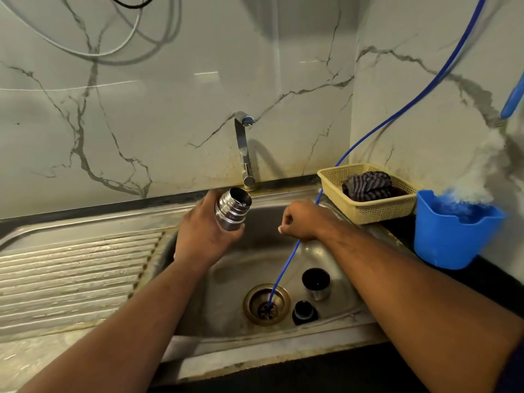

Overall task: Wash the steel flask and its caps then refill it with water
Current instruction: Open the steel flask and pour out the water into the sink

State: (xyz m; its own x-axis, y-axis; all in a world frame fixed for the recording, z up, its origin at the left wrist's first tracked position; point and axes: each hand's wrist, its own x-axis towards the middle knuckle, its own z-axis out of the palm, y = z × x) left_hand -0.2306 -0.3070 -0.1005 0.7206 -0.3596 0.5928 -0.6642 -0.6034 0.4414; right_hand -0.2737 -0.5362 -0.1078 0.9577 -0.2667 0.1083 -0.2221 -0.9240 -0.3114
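My left grip (204,234) clamps the flask (232,212) above the sink (249,265); my right grip (300,222) pinches the blue tube (283,268) dropping into the drain (255,313). Steel cap (316,283), black cap (304,312) right of it.

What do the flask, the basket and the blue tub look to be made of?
The flask looks like polished metal, likely steel: bright mirror reflections. The basket seems pale yellow plastic, moulded in fine mesh, matte. The blue tub is probably plastic too: smooth, evenly coloured, dull sheen.
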